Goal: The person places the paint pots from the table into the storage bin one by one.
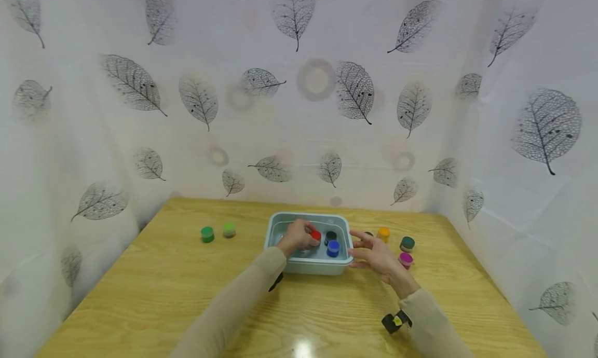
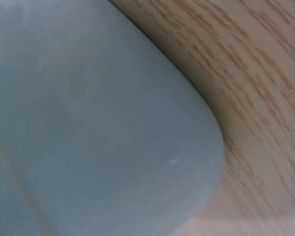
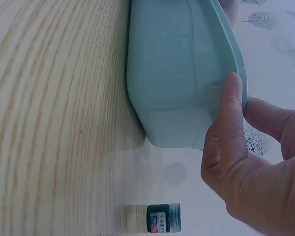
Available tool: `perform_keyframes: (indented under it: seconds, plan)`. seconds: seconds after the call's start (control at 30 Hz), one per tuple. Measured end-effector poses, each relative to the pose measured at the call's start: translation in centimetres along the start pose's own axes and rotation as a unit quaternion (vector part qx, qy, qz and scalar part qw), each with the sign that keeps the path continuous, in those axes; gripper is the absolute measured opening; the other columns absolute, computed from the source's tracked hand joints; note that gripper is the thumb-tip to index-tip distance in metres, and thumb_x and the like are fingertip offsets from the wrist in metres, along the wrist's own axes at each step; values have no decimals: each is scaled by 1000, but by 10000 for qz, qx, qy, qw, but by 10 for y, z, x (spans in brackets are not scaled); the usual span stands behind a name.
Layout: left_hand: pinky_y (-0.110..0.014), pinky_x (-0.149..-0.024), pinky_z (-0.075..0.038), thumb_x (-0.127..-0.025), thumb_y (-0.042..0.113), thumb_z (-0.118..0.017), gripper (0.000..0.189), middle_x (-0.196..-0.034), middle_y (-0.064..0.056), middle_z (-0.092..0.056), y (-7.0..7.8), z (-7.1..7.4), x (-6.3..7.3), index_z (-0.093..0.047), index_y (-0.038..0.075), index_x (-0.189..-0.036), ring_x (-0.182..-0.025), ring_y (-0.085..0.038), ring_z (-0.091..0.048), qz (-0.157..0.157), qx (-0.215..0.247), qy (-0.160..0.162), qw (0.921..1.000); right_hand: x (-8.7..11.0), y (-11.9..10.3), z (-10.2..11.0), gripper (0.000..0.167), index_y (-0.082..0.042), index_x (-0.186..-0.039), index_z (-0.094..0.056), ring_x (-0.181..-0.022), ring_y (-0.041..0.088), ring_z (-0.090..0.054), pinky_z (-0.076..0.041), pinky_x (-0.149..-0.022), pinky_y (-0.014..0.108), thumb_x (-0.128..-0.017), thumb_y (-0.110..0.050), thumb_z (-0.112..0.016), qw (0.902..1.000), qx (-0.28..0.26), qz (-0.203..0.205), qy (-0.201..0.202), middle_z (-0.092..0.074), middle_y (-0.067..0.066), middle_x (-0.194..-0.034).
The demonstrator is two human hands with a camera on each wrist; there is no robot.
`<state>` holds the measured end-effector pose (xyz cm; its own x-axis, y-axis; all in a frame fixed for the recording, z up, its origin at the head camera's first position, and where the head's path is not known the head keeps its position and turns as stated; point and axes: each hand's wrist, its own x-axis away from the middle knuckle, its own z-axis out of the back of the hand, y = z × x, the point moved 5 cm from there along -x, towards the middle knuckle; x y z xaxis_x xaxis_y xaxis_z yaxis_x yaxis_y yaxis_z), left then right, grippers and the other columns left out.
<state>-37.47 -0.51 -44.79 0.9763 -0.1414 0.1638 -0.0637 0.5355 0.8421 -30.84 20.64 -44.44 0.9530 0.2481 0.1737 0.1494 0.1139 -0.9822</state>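
A pale blue-green plastic basin stands on the wooden table. My left hand reaches inside it, fingers and thumb pinching a small red paint jar. Beside that jar, a black paint jar and a blue paint jar sit in the basin. At the basin's right end, my right hand holds the rim, with fingers against the outer wall and the thumb at the other side of the edge, as the right wrist view shows. The left wrist view has only the basin's outer wall and tabletop; the left hand is outside it.
Left of the basin stand a green jar and a light green jar. On the right are an orange jar, a dark green jar, a magenta jar and a partly hidden dark jar. A leaf-print curtain hangs behind the table.
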Motion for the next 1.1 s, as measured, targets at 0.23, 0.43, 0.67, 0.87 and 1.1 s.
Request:
perform_keyframes:
  seconds: [0.23, 0.43, 0.67, 0.87, 1.1]
  plan:
    - [-29, -60, -60, -73, -1, -81, 39, -86, -12, -66, -1, -3, -4, -67, 1, -110, -70, -23, -69, 142, -200, -108, 9996, 0, 0, 0, 65, -6, -152, -32, -89, 20, -66, -62, -79, 34, -95, -6, -63, 10000, 12, 22, 13, -43, 24, -127]
    - [-26, -61, -59, -76, 2, -80, 38, -81, -11, -70, -2, -6, -5, -66, 0, -111, -72, -22, -70, 109, -323, -231, 9992, 0, 1, 0, 66, -8, -153, -32, -91, 20, -66, -62, -79, 33, -95, -7, -63, 10000, -22, -19, 21, -43, 24, -129]
    - [-23, -61, -56, -76, -3, -75, 37, -100, -15, -67, -3, -6, -7, -66, -1, -112, -76, -19, -62, 31, -394, -217, 9990, -1, 3, 1, 65, -7, -152, -33, -90, 19, -66, -62, -79, 33, -95, -6, -63, 10000, -34, -32, 74, -43, 22, -126]
    - [-27, -68, -55, -75, -4, -73, 41, -108, -16, -65, -4, -4, -8, -66, 0, -115, -84, -22, -60, 28, -631, -230, 9977, -1, 4, 1, 64, -7, -152, -33, -89, 19, -65, -62, -78, 33, -95, -5, -62, 10000, -67, -29, 67, -45, 20, -123]
    - [-27, -72, -55, -72, -7, -72, 42, -104, -16, -68, -2, -2, -8, -67, -2, -113, -84, -22, -60, -104, -528, -233, 9983, -1, 2, 0, 66, -7, -152, -32, -89, 19, -66, -62, -78, 32, -95, -6, -63, 10000, -86, -15, 14, -44, 22, -125]
